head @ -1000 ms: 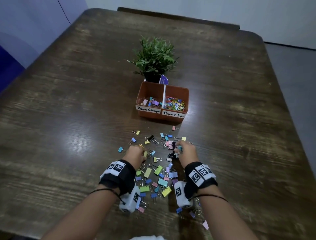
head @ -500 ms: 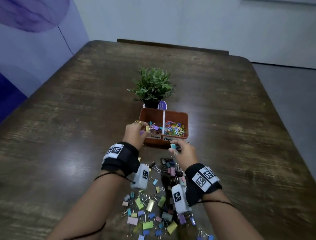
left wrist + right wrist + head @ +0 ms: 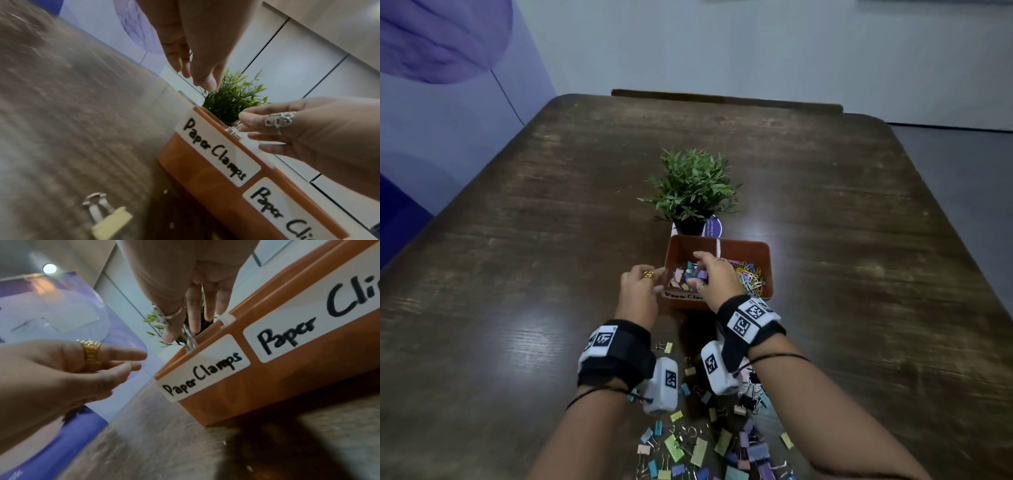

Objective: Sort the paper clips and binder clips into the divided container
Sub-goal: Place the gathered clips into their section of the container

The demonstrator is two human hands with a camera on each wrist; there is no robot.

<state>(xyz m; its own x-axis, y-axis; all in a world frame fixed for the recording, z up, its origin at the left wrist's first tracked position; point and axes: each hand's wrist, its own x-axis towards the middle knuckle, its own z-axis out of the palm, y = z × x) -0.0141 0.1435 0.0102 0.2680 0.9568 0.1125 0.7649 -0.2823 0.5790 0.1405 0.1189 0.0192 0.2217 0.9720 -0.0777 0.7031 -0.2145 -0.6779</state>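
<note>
**Stray Clips and a Nudged Box: Where This Drop Could Slip**

On the dark wooden table [image 3: 517,274], nothing pinning down the divided container [image 3: 743,242]: probably light plastic, so likely to skid or tip if knocked at its near wall. Just behind the container, a small potted plant [image 3: 693,185], liable to topple under a hard shove.

Over the container's left half, labelled "Paper Clamps": the right hand [image 3: 714,277], fingers straight and pointing down, with the wire loops of a binder clip [image 3: 191,340] at the rim just under thumb and forefinger. Cannot tell whether pinched or already let go. Close to the white divider [image 3: 227,319], so a bounce off the rim or divider could send the clip into the right half among the paper clips [image 3: 750,277], or out onto the table.

Just beside the container's left near corner: the left hand [image 3: 637,291], fingers loosely spread, holding nothing. Near enough to bump the wall on turning back.

In front of the container, well towards the person: a large heap of loose binder clips [image 3: 698,445], easily scattered by a dragged wrist. Nearer the container's front wall, one pale yellow clip [image 3: 111,225], easy to overlook.
</note>
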